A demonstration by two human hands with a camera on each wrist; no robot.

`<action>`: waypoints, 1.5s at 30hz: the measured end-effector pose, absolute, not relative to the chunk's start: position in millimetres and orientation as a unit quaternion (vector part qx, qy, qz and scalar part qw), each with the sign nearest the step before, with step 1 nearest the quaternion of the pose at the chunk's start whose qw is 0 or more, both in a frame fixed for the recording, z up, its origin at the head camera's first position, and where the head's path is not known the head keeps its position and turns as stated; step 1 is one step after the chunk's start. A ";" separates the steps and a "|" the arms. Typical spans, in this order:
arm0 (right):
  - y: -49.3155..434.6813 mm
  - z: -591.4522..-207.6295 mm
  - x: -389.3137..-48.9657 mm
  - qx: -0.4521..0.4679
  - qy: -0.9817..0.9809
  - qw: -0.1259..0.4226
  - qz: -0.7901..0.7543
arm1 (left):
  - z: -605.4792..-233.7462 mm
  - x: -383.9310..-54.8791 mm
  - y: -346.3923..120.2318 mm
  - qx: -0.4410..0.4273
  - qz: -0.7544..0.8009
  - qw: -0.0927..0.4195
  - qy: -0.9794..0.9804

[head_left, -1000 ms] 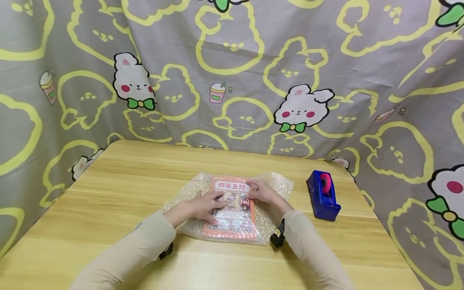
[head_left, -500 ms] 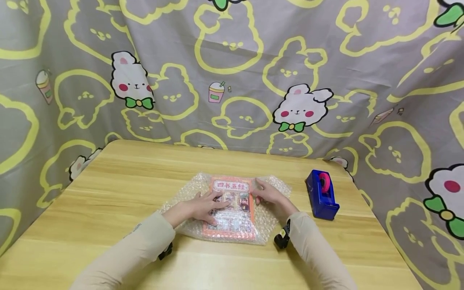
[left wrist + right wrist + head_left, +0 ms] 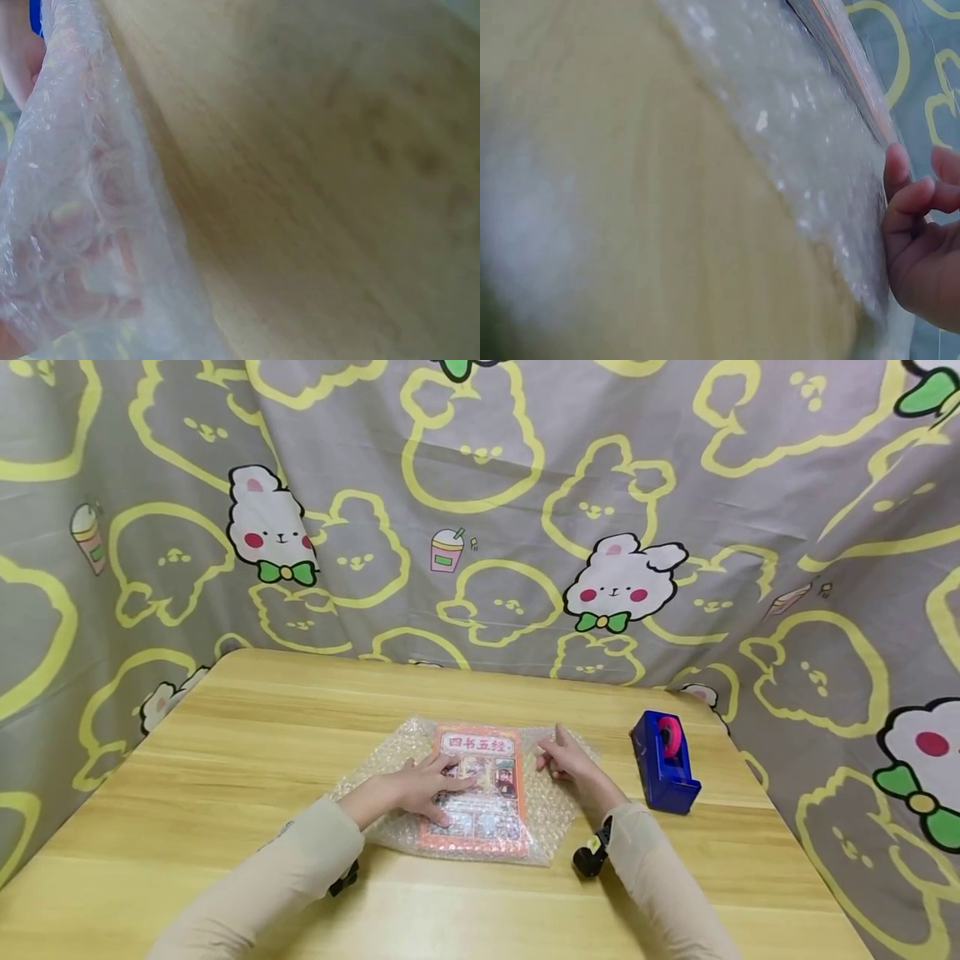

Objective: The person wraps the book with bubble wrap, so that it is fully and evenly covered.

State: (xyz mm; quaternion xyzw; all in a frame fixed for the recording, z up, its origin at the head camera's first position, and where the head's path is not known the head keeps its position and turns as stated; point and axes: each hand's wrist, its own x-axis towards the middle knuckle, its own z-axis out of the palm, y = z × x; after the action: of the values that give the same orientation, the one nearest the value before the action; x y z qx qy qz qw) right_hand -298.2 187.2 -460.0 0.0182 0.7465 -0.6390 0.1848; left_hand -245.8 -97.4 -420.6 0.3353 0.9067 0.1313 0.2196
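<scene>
A book with an orange-edged cover and a red title (image 3: 478, 744) lies flat in a clear sheet of bubble wrap (image 3: 546, 814), which spreads out on both sides of it. Spread across the book's left part, my left hand (image 3: 420, 789) rests on the cover through the wrap. My right hand (image 3: 572, 764) is over the wrap to the right of the book, its fingers loosely bent. In the right wrist view those bent fingers (image 3: 909, 204) are against the wrap (image 3: 802, 135), with nothing seen between them. The left wrist view shows wrap (image 3: 82, 195) but hides most of the left hand.
A blue tape dispenser (image 3: 667, 781) with a pink roll (image 3: 670, 737) stands on the wooden table (image 3: 300, 718), right of the wrap. Patterned grey curtains (image 3: 510, 468) rise behind and beside the table.
My right hand has slid off the book's upper right edge, to the right over the wrap, and its fingers have bent more. The left hand has stayed in place.
</scene>
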 end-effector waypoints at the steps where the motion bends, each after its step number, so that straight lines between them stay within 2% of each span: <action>1: 187.7 -460.2 -297.3 0.019 0.739 0.180 -0.649 | -420.6 -246.0 -97.7 0.338 0.130 0.219 0.906; 9: 191.4 -457.2 -283.8 0.001 0.727 0.150 -0.670 | -422.1 -248.2 -98.2 0.351 0.114 0.220 0.903; 18: 197.6 -447.9 -242.8 -0.051 0.834 0.134 -0.533 | -421.5 -247.1 -99.9 0.355 0.111 0.218 0.902; 26: 216.4 -445.4 -215.6 -0.024 0.926 0.082 -0.368 | -423.6 -245.8 -100.2 0.363 0.140 0.218 0.895; 35: 218.3 -446.9 -212.8 -0.030 0.953 0.056 -0.296 | -425.8 -242.4 -100.2 0.352 0.135 0.224 0.899; 45: 214.6 -451.3 -216.5 -0.017 0.945 0.023 -0.325 | -423.5 -241.8 -100.9 0.351 0.137 0.223 0.899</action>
State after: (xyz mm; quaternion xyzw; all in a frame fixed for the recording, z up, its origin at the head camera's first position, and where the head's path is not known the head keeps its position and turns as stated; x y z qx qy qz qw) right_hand -216.5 214.6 -451.3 -0.0169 0.9454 -0.3248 0.0225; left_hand -241.8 -100.9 -423.5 0.3505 0.8991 0.1374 0.2233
